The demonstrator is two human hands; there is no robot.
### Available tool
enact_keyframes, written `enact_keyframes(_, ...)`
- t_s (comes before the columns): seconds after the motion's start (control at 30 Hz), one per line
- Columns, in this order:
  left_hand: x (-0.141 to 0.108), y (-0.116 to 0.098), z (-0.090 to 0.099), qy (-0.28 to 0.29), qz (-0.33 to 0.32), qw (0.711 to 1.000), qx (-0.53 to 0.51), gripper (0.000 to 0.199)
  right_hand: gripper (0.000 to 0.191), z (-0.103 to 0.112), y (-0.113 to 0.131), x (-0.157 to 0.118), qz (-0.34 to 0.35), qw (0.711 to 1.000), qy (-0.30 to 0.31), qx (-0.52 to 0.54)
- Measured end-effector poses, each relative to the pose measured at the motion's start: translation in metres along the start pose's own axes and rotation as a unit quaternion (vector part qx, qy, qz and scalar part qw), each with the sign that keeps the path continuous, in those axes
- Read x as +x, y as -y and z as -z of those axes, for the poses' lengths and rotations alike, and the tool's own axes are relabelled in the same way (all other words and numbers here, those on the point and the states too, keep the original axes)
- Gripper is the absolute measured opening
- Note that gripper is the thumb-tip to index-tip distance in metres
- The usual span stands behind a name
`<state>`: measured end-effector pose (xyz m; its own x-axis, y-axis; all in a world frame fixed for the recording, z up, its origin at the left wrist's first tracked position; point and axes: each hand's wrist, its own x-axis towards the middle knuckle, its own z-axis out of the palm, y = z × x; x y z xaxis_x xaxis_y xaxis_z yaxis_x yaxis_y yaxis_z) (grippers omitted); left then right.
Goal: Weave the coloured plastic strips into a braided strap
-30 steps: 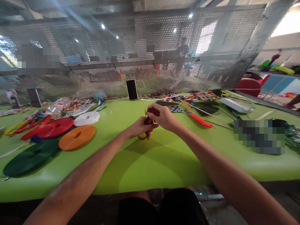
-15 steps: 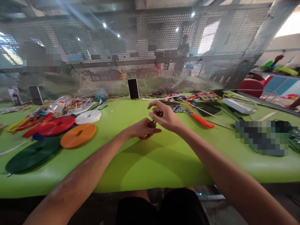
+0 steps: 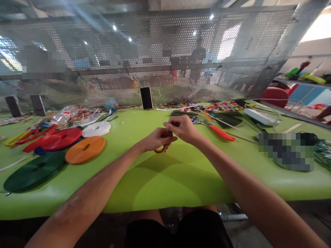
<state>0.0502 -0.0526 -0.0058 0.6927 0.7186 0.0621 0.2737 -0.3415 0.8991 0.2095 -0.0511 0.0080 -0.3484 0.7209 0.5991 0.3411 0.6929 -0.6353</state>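
Observation:
Above the middle of the table, my left hand (image 3: 157,138) is closed around what look like small scissors; an orange handle loop (image 3: 158,151) sticks out below the fingers and the rest is hidden. My right hand (image 3: 183,127) is pinched shut against the left fingertips, and whatever lies in the pinch is too small to make out. Both hands hover over the green-covered table (image 3: 165,186). To the left lie coils of flat strip: orange (image 3: 86,150), white (image 3: 96,129), red (image 3: 62,138) and dark green (image 3: 34,172).
A phone (image 3: 146,98) leans upright at the back before a perforated metal panel (image 3: 160,51). On the right are an orange-handled tool (image 3: 222,133), a white power strip (image 3: 260,117) and colourful woven pieces (image 3: 227,106). A plastic bottle (image 3: 64,115) lies among strip scraps at the left.
My right fingers, raised and spread half a second ago, have come down and closed into a pinch at the left hand. The dark part that showed between the hands is now mostly covered.

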Motion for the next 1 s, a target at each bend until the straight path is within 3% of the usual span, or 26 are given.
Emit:
enact_keyframes(0.23, 0.006, 0.008, -0.007, -0.060, 0.082, 0.993, 0.060, 0.032, 0.023, 0.001, -0.002, 0.000, -0.001, 0.999, -0.005, 0.041)
enact_keyframes(0.33, 0.006, 0.016, -0.002, -0.067, 0.071, 0.993, 0.059, 0.036, 0.022, 0.002, -0.003, 0.000, -0.007, 0.997, 0.034, 0.066)
enact_keyframes(0.47, 0.005, 0.018, -0.001, -0.077, 0.076, 0.993, 0.055, 0.035, 0.020, -0.002, -0.005, -0.002, -0.002, 0.998, 0.061, 0.012)
enact_keyframes(0.67, 0.005, 0.012, -0.004, -0.036, 0.036, 0.999, -0.012, 0.029, 0.018, -0.004, -0.008, -0.003, -0.002, 0.997, 0.037, -0.062)
enact_keyframes(0.87, 0.006, 0.012, 0.000, -0.044, 0.019, 0.999, -0.024, 0.042, 0.019, -0.003, -0.008, -0.001, 0.023, 0.999, -0.015, -0.040)
enact_keyframes(1.0, 0.006, 0.016, 0.001, -0.041, 0.018, 0.999, -0.016, 0.036, 0.018, -0.005, -0.010, -0.002, 0.025, 0.999, 0.006, -0.045)
